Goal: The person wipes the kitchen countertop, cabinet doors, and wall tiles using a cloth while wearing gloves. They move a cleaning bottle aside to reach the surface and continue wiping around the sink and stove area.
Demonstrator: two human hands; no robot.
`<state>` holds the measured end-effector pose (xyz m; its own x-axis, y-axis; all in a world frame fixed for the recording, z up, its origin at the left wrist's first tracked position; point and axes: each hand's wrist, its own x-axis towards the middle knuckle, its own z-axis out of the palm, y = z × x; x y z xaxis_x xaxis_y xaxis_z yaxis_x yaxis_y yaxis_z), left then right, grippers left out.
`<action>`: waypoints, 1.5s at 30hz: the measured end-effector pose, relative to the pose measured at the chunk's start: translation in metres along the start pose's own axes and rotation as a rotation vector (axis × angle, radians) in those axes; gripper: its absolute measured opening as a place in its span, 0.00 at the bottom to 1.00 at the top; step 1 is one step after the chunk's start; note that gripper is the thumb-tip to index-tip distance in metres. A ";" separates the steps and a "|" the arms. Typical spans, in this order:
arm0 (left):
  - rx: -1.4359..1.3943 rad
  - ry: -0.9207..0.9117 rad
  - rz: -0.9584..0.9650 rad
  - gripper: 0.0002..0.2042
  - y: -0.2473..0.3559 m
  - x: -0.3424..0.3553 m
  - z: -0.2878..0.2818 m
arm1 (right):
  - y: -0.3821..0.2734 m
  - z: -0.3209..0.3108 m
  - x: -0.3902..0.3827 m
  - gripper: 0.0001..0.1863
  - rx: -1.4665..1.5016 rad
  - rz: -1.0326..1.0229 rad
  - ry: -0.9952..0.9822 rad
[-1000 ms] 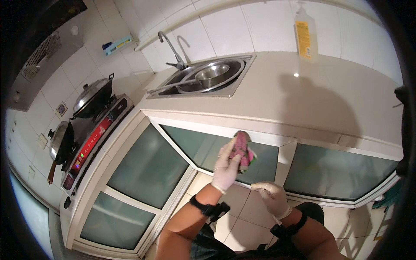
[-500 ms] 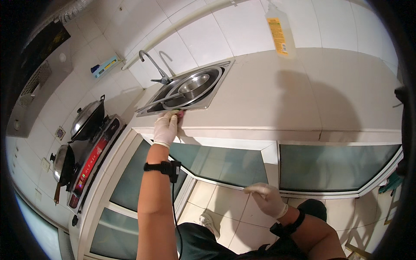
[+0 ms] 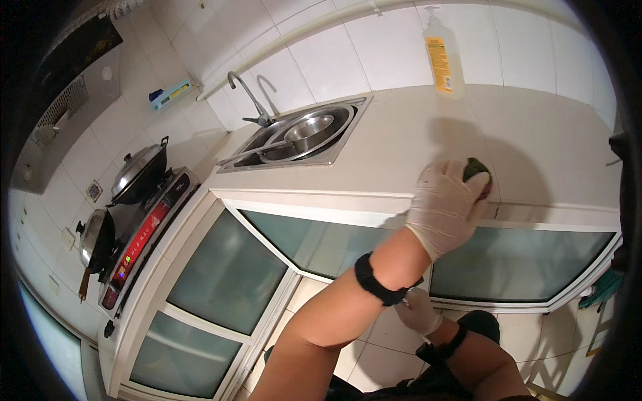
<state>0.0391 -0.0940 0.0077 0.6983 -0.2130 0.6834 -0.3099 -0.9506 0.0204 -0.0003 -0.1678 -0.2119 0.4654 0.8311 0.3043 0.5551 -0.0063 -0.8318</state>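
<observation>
My left hand (image 3: 447, 207), in a pale glove, is closed on a folded green and pink cloth (image 3: 476, 172) at the front part of the beige countertop (image 3: 562, 154), right of the sink. My left arm stretches diagonally up across the picture. Below it, my right hand (image 3: 420, 314), also gloved, is low in front of the glass-panelled cabinet doors (image 3: 515, 260); my left forearm and wrist strap partly hide it, so its fingers are unclear. A steel sink (image 3: 341, 154) with a basin and a smaller bowl (image 3: 307, 134) inside is left of the cloth.
A tap (image 3: 254, 107) stands behind the sink. A pump bottle (image 3: 443, 60) is at the back wall. A gas stove (image 3: 144, 240) with two lidded woks (image 3: 137, 174) is at the left, under a range hood (image 3: 73, 87). Tiled floor (image 3: 378, 357) shows below the cabinets.
My left hand with the cloth first moved left to the counter edge by the sink, then swept right along the countertop. My right hand has shifted slightly and is now partly covered.
</observation>
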 end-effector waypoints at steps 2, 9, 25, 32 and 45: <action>0.068 0.038 0.072 0.16 0.000 -0.006 0.000 | 0.006 0.007 0.006 0.06 0.011 -0.016 0.034; 0.254 0.192 0.344 0.22 -0.078 -0.072 -0.007 | 0.004 0.033 0.022 0.10 0.249 -0.181 0.110; 0.643 0.331 -0.310 0.26 -0.285 -0.258 -0.087 | 0.000 0.037 0.030 0.11 0.225 -0.168 0.058; 0.045 0.819 -0.895 0.34 -0.287 -0.231 -0.059 | -0.001 0.019 0.022 0.11 0.217 -0.220 0.101; 0.155 0.484 -0.747 0.38 -0.078 -0.139 0.021 | -0.015 -0.015 0.002 0.09 0.280 -0.370 0.217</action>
<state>-0.0201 0.0047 -0.1042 0.3245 0.5571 0.7644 0.2300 -0.8304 0.5075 0.0030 -0.1745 -0.1916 0.4221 0.6147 0.6664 0.5173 0.4403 -0.7338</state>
